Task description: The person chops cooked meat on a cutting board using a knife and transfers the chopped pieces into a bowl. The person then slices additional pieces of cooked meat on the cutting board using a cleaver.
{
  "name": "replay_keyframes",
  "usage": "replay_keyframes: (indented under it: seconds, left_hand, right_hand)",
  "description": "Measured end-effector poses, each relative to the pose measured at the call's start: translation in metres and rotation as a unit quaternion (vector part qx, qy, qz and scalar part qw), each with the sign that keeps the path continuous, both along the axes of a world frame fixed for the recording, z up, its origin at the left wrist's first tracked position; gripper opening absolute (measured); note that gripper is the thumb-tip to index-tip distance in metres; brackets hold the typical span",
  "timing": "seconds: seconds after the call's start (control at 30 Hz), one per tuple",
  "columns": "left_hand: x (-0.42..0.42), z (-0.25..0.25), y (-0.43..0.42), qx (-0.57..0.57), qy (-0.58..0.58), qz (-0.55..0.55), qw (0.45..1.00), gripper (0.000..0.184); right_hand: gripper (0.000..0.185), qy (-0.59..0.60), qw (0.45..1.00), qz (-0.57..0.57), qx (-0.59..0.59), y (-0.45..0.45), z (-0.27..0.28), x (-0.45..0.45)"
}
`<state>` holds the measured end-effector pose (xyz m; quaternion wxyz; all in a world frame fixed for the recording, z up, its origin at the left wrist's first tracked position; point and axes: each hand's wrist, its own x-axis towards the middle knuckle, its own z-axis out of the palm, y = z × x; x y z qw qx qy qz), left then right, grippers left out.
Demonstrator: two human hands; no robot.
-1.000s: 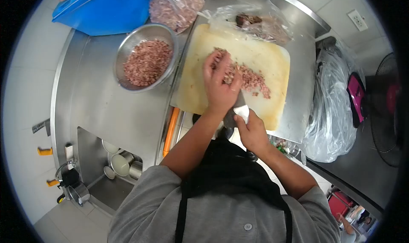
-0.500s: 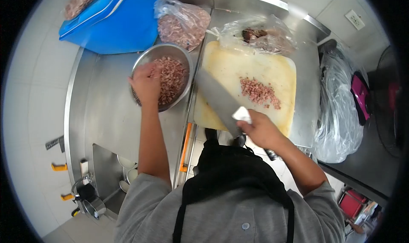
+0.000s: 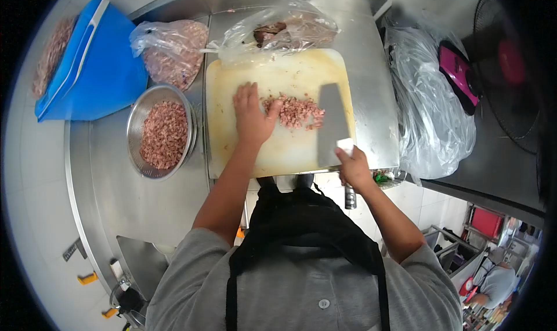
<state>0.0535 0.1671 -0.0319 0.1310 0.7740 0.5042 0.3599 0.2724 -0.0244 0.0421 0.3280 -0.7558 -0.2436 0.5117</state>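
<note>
A small heap of diced meat (image 3: 297, 112) lies on the yellowed white cutting board (image 3: 278, 151). My left hand (image 3: 253, 117) rests flat on the board at the heap's left side, fingers stretched out and thumb touching the meat. In my right hand (image 3: 355, 167) is a cleaver (image 3: 332, 119) with a broad grey blade, gripped near the handle with something white at the fingers. Its blade lies over the board just right of the meat. To the left stands a metal colander (image 3: 137, 128) holding more diced meat (image 3: 165, 135).
Behind the board lies a clear plastic bag (image 3: 301, 32) with dark meat inside. Another bag of meat (image 3: 177, 49) and a blue bag (image 3: 98, 64) stand at the back left. Clear plastic bags (image 3: 426, 128) and a pink-and-black object (image 3: 458, 78) are at the right.
My left hand has left the colander and come down beside the meat on the board. The cleaver has swung to the right side of the heap. My view has shifted right.
</note>
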Motion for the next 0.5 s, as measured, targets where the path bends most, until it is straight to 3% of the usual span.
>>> replay_keyframes:
  seconds: [0.17,0.23,0.27,0.37,0.4,0.5]
  left_hand:
    - [0.047,0.019,-0.017,-0.037,-0.033,-0.076,0.996,0.083]
    - [0.050,0.022,-0.018,-0.015,-0.026,-0.114,0.993,0.074]
    - [0.050,0.019,-0.019,0.009,-0.047,-0.082,0.995,0.062]
    - [0.024,0.002,-0.026,0.013,-0.056,-0.001,0.998,0.051]
    - [0.011,0.005,-0.035,0.028,-0.079,0.021,0.996,0.039]
    - [-0.026,0.008,-0.056,-0.013,-0.111,0.087,0.990,0.035]
  right_hand:
    - [0.040,-0.064,0.995,0.082,0.006,0.048,0.002,-0.039]
    - [0.038,-0.018,0.992,0.119,0.029,0.057,0.003,-0.051]
    - [0.038,-0.013,0.992,0.122,0.031,0.058,0.000,-0.059]
    - [0.033,0.011,0.988,0.147,0.053,0.058,-0.008,-0.085]
    - [0.031,0.007,0.983,0.168,0.078,0.053,-0.009,-0.097]
    - [0.026,0.014,0.978,0.201,0.059,0.052,-0.014,-0.128]
